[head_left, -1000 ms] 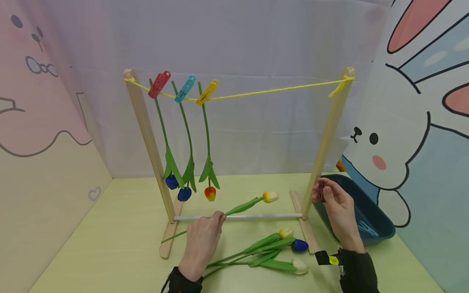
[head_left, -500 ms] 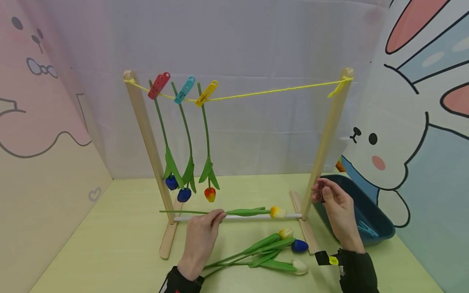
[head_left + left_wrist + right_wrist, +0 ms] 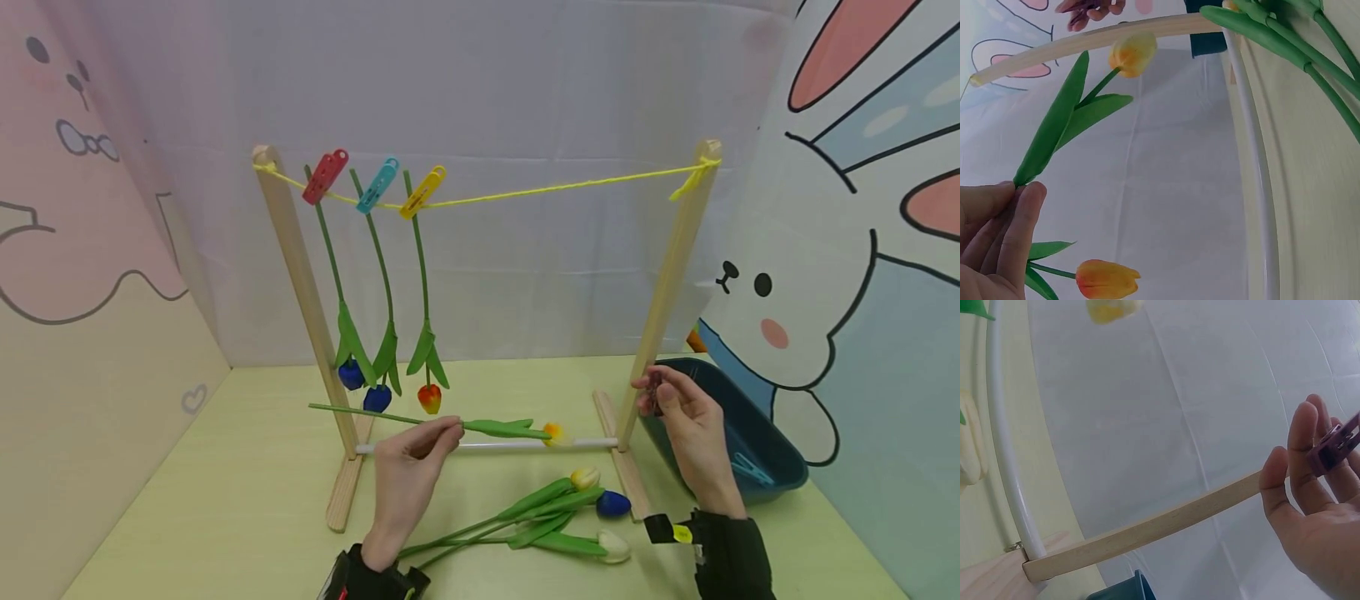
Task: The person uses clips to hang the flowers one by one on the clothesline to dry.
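Nearest, on the table (image 3: 187, 500) in front of the wooden frame (image 3: 669, 287), lie the tulips left to hang: a white tulip (image 3: 613, 546), a loose blue tulip (image 3: 613, 504) and a yellow-and-white tulip (image 3: 586, 477), at least three by their heads.

Just in front of the frame's crossbar (image 3: 502, 446), the left hand (image 3: 408, 475) pinches the held tulip (image 3: 498, 428) just below its leaves. Its head points toward the frame's right post, its bare stem end toward the left one; it is well below the line and not pegged yet.

Near the right post, the right hand (image 3: 690, 425) holds a dark peg (image 3: 1335, 449) between its fingers, not yet on the line; I cannot tell whether the hand touches the post. To the right of the frame, a teal basin (image 3: 783, 490) holds a light blue peg (image 3: 752, 469).

Farther off, on the frame's yellow line (image 3: 555, 188), three tulips are already done, heads down near the left post: two blue ones under a red peg (image 3: 326, 177) and a turquoise peg (image 3: 377, 185), and a red-yellow tulip (image 3: 430, 398) under a yellow peg (image 3: 423, 192). By my count, about half are up.
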`<state>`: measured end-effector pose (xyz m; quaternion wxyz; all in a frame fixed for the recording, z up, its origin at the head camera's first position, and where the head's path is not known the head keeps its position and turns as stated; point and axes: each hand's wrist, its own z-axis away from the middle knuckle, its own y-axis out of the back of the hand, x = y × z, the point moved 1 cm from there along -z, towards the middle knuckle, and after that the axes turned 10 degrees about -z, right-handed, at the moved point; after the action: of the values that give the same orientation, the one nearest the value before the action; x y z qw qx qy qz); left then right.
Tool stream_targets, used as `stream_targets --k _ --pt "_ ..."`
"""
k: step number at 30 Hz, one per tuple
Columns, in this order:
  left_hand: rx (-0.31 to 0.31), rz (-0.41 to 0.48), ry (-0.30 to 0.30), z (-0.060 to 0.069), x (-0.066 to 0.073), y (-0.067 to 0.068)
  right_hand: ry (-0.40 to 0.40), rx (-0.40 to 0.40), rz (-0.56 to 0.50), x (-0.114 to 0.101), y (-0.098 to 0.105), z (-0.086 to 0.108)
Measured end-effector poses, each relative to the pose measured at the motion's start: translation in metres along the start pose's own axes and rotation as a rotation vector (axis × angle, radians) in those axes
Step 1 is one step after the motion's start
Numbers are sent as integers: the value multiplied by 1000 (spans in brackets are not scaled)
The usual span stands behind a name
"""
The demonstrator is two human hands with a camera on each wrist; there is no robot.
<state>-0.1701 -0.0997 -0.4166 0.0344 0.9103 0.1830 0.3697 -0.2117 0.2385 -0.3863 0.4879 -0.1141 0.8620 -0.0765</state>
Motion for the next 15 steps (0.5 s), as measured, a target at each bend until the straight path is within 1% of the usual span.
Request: stream_targets --k 2,3,5,7,10,12,15 --pt "27 48 28 -2 2 1 1 -3 0 0 0 0" --pt "36 57 43 -3 3 1 2 -5 -2 0 0 0" --pt "46 35 113 -8 19 4 3 -6 -7 0 0 0" --pt "49 22 136 -8 20 5 2 -8 -7 1 0 0" --pt "76 0 111 -8 18 5 1 -9 -2 1 0 0" --pt "101 -34 47 -3 3 3 1 -10 0 1 0 0" --pt "146 -90 -13 -3 2 3 0 -10 4 2 0 0"
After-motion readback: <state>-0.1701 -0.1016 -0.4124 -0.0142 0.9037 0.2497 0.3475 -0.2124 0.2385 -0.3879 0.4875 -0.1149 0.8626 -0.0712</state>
